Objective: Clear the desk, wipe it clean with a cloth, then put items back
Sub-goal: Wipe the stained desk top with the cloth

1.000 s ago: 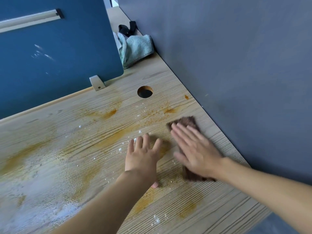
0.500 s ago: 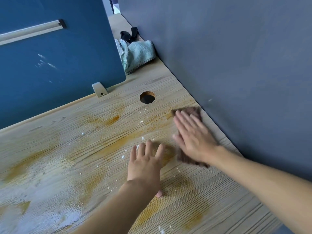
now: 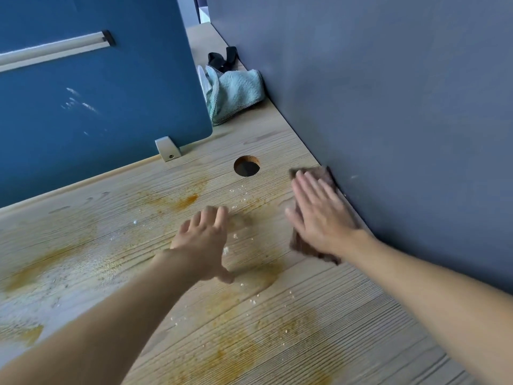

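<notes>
Your right hand (image 3: 319,218) lies flat, fingers spread and straight, palm pressing a brown cloth (image 3: 311,247) onto the desk (image 3: 347,329); not gripping, just pushing down. The cloth is a dark brown rectangle with a nubby weave; its far edge sticks out past your fingertips and its near corner shows under your wrist. Its right side touches the foot of the grey wall panel (image 3: 388,107). Your left hand (image 3: 201,243) is open and empty, fingers loosely splayed, a bit blurred; whether it touches the desk, can't tell.

The desk is light wood-grain laminate with ridged lines, smeared with orange-yellow stains (image 3: 183,201) in patches and scattered white crumbs (image 3: 234,236). The left part looks wet and glossy. A round cable hole (image 3: 246,165) with a raw brown rim sits just left of the cloth's far end; it's dark inside, contents not visible.

A blue divider screen (image 3: 97,101) with a rounded corner stands on a small grey metal bracket (image 3: 167,149); it carries a pale rail (image 3: 52,52) with a black end cap and some white smudges. In the far corner, a mint-green terry towel (image 3: 236,91) with a dark stitched hem is bunched against the grey panel, a black strap-like thing (image 3: 222,59) behind it. No containers, no readable writing
</notes>
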Demonstrator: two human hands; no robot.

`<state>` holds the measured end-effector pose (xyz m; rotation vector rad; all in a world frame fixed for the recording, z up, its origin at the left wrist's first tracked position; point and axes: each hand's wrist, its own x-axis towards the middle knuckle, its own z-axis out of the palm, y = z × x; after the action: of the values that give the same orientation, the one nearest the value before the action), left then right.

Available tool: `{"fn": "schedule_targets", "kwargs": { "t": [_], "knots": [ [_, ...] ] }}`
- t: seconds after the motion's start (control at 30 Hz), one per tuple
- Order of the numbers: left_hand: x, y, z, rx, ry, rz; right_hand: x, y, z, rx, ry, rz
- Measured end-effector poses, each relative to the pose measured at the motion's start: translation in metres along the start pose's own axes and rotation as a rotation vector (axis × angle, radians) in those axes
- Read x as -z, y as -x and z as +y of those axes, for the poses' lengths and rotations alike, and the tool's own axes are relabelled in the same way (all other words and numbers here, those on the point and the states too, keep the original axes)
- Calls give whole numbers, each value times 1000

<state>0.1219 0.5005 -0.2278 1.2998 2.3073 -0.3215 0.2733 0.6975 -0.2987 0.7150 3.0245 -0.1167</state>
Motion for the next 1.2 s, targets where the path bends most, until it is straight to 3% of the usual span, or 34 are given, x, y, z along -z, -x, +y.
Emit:
{"fn": "schedule_targets", "kwargs": {
  "t": [0.1, 0.2, 0.4, 0.47, 0.63, 0.7, 0.77, 0.9, 0.97, 1.13, 1.2],
  "knots": [
    [-7, -7, -2, -1, -50, 41, 0, 47, -17, 304, 22, -45],
    [-6, -11, 1, 9, -119, 56, 3, 36, -2, 400, 27, -80],
    [-5, -12, -1, 40, -149, 71, 2, -59, 21, -91, -2, -22],
    [-5, -11, -2, 50, -141, 68, 2, -58, 13, -102, -7, -22],
    [-2, -10, -2, 42, -120, 75, 2, 18, -19, 302, 24, -73],
    [-2, -10, -4, 36, -115, 87, 5, 15, -11, 360, 29, -114],
    [-4, -10, -6, 30, -117, 95, 6, -11, -1, 285, 46, -94],
    [-7, -12, -9, 31, -102, 105, 5, -83, 15, -124, 23, -16],
    [-8, -11, -10, 35, -96, 117, 3, -89, 8, -164, 23, -40],
    [-8, -10, -9, 45, -89, 118, 2, -32, -18, 261, 72, -100],
    [-7, -11, -8, 44, -84, 86, 7, -47, -7, 317, 59, -107]
  ]
}}
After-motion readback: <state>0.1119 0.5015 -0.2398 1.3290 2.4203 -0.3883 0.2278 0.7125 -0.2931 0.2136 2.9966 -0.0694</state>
